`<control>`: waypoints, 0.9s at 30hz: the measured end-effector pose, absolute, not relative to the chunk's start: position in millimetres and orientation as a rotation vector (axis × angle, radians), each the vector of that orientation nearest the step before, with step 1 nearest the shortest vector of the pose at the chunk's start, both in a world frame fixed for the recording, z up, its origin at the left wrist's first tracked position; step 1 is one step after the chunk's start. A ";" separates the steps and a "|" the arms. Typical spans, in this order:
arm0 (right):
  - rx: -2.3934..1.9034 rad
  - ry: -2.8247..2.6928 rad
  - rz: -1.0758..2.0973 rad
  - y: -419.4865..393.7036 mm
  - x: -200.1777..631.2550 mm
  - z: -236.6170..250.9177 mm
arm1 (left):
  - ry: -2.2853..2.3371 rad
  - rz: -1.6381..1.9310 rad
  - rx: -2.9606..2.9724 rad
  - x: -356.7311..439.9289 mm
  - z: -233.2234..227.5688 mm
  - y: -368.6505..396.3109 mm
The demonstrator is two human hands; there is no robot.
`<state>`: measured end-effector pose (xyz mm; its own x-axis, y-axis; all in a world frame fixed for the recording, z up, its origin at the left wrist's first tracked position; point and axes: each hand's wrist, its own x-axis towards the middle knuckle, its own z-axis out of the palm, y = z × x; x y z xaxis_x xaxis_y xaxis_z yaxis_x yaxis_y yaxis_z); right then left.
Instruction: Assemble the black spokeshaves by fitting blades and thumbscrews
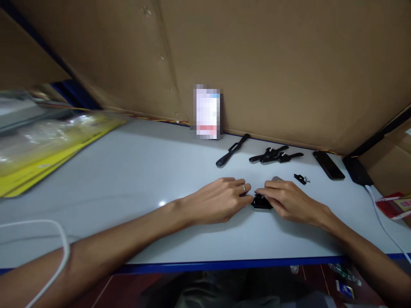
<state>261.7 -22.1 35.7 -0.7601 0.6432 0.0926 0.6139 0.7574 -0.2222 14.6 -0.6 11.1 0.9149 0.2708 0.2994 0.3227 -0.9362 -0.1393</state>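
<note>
Both hands down flat on the white table (pixel 128 179): left hand (pixel 218 199) and right hand (pixel 290 201) meeting fingertip to fingertip, pinched together on a small black part (pixel 261 202). At twelve o'clock, loose black straps (pixel 276 155); at one o'clock, a tiny black clip (pixel 300 179); at two o'clock, a dark phone (pixel 328 164).

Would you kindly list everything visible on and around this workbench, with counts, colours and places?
small black part: one, black, between both hands' fingertips
single strap: one, black, behind the hands
strap pile: several, black, right of the single strap
small clip: one, black with a silver bit, right of the hands
phone: one, dark, far right
white cable: one, right edge
yellow-backed packets: stack, blurred, left
table: one, pale grey
cardboard wall: brown, behind
left hand: one, ring on a finger
right hand: one
</note>
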 end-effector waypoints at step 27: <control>-1.380 -2.495 0.449 -19.5 253.2 22.0 | -0.477 -0.381 -2.910 14.6 8.9 -0.2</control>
